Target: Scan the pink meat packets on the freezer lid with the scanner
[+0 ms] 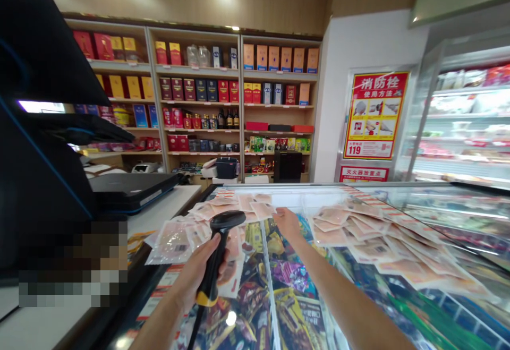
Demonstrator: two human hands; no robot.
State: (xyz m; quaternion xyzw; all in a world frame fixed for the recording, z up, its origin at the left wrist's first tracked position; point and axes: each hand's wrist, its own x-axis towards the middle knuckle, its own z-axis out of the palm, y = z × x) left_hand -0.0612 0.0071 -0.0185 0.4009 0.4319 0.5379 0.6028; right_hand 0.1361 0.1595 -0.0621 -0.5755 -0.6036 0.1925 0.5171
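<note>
My left hand (209,259) is wrapped round the handle of a black barcode scanner (228,218) with a yellow base, its head tilted up and a cable hanging below. My right hand (288,223) reaches forward over the glass lid, fingers pinched at the corner of a flat, clear plastic packet (262,210) with pale pinkish contents. Beneath the scanner, more such packets (175,239) lie spread on the glass, some showing barcodes. To the right of my right arm is a larger overlapping pile of packets (366,233).
Under the glass of the chest freezer (297,299) sit many colourful wrapped goods. A black checkout terminal (43,100) and a flat black device (135,185) stand on the white counter at left. Shelves of boxed goods (199,90) line the back; a lit display fridge (470,111) stands right.
</note>
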